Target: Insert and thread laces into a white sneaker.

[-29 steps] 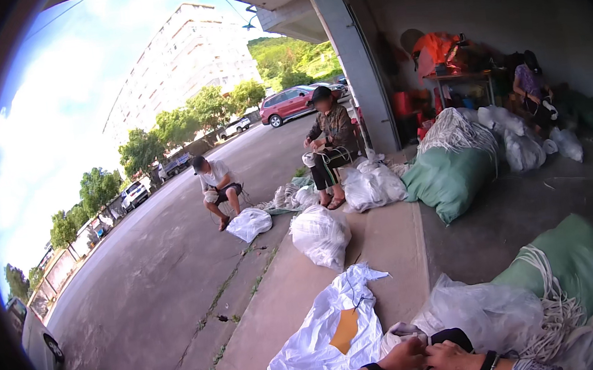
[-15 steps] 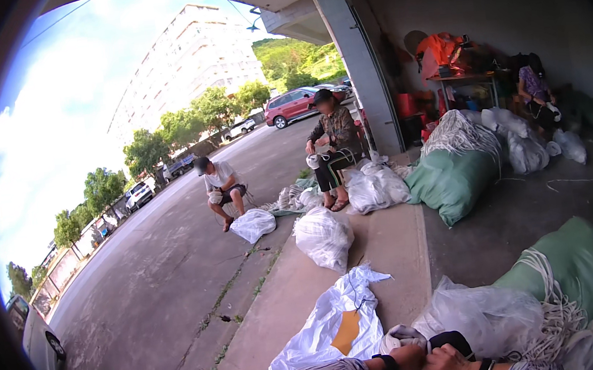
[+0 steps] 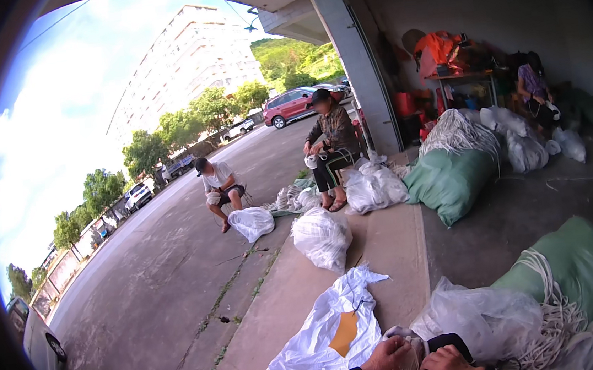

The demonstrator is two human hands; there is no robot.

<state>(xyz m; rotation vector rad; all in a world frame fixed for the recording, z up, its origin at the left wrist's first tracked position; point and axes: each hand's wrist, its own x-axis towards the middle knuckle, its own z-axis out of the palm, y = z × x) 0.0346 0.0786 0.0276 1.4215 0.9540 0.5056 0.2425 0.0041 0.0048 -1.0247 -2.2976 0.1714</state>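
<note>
At the lower edge, my left hand (image 3: 390,356) is raised with its fingertips pinched together at the near side of a whitish cord bundle (image 3: 404,366). Whatever it pinches is too small to make out. My right hand (image 3: 446,366) curls closed at the bundle's right side, gripping it, with its lower part cut off by the frame. Behind the right hand lies something black (image 3: 452,343), partly hidden. Just ahead of my left hand, a white plastic sheet (image 3: 305,345) is spread out, bearing a flat orange-brown piece (image 3: 344,333).
To my right stand a clear plastic bag (image 3: 477,314) and a green sack (image 3: 565,266) with loose white cords (image 3: 563,327). Farther off are a white bag (image 3: 322,238) and a larger green sack (image 3: 453,180). Two people sit outside near more bags; another sits inside at right.
My left hand has drawn up and to the left, away from my right hand. My right hand has stayed nearly in place. The whole view has shifted slightly.
</note>
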